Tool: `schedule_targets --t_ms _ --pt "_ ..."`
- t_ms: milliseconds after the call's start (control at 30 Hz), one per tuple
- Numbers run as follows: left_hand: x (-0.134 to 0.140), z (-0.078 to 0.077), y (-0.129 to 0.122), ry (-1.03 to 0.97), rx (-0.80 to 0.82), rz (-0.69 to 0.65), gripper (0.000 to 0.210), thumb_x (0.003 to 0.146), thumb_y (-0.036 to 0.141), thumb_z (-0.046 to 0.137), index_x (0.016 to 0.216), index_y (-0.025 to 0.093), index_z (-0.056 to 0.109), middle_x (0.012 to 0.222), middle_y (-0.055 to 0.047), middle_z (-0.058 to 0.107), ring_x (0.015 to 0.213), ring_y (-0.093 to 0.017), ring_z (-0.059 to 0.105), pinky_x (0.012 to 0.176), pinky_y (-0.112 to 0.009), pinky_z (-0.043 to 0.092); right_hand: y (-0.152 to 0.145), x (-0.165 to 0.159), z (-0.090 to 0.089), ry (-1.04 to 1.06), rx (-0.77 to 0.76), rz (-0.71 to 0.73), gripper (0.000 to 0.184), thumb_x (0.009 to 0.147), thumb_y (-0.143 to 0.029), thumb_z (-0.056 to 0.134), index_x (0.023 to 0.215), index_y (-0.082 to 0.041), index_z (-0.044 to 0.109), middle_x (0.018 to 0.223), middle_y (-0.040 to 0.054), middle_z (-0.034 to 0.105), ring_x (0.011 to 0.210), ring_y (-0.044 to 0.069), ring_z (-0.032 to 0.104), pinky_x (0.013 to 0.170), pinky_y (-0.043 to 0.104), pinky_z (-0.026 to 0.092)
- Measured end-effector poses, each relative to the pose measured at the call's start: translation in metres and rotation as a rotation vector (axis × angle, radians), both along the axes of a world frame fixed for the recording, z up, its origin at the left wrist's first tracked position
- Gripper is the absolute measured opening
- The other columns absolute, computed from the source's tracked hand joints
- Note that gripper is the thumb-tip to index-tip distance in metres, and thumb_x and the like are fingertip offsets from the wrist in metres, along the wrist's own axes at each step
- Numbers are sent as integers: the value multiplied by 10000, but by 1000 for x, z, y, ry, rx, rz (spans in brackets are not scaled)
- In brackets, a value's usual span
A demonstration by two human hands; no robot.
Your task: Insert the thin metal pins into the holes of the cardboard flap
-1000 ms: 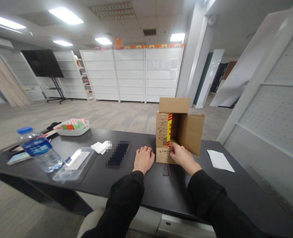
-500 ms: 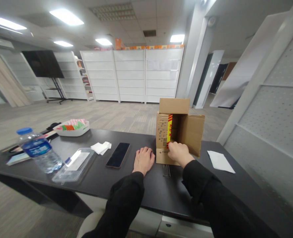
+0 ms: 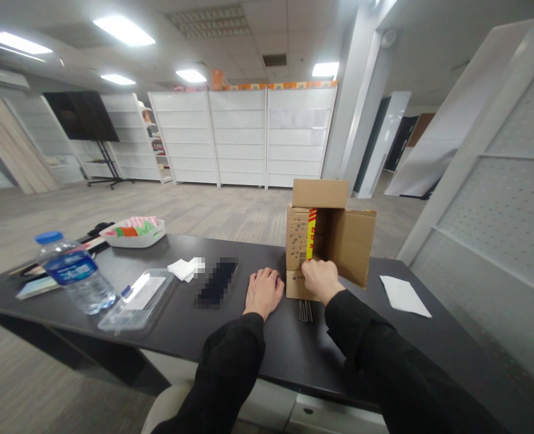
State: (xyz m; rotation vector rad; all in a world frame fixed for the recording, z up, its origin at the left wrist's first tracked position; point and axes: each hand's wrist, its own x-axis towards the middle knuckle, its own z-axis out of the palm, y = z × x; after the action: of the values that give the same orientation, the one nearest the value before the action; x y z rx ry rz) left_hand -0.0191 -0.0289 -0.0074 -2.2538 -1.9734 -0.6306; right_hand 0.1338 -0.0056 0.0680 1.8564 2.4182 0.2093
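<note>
A cardboard box (image 3: 352, 247) stands on the desk with its flaps spread and its opening towards me. Small dark holes or dots mark its left flap, beside a yellow and red strip. In front of that flap's lower part, my right hand (image 3: 322, 280) is closed in a fist-like pinch; whatever its fingers hold is hidden. My left hand (image 3: 263, 292) lies palm down on the desktop, left of the box, its fingers slightly bent and apart. Several thin dark rods (image 3: 305, 311), perhaps nails, lie side by side just below the box.
Left of my left hand are a dark phone (image 3: 217, 282), white tissue (image 3: 186, 269), a clear plastic case (image 3: 135, 301) and a water bottle (image 3: 75, 271). A white basket (image 3: 134, 240) sits at the back. White paper (image 3: 405, 295) lies at the right, near a perforated panel (image 3: 506, 199).
My right hand has shifted slightly left across the lower part of the flap, staying closed. My left hand has stayed in place on the desk.
</note>
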Motion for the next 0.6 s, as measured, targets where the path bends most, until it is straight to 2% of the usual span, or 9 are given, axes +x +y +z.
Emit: schedule_targets --t_ms 200,600 --pt "0 1 0 -4 -2 -4 238 946 270 388 967 212 618 1046 -68 634 1023 -221 539 916 -380 346 1 -2 -1 -19 20 6 208 866 -78 533 979 -118 703 976 194 715 927 277 699 743 334 477" --pt "0 -3 2 9 14 4 236 948 270 385 964 217 614 1030 -60 629 1016 -223 540 907 -381 351 2 -2 -5 -46 34 -2 228 865 -84 525 1003 -115 703 960 195 719 893 247 708 741 315 474"
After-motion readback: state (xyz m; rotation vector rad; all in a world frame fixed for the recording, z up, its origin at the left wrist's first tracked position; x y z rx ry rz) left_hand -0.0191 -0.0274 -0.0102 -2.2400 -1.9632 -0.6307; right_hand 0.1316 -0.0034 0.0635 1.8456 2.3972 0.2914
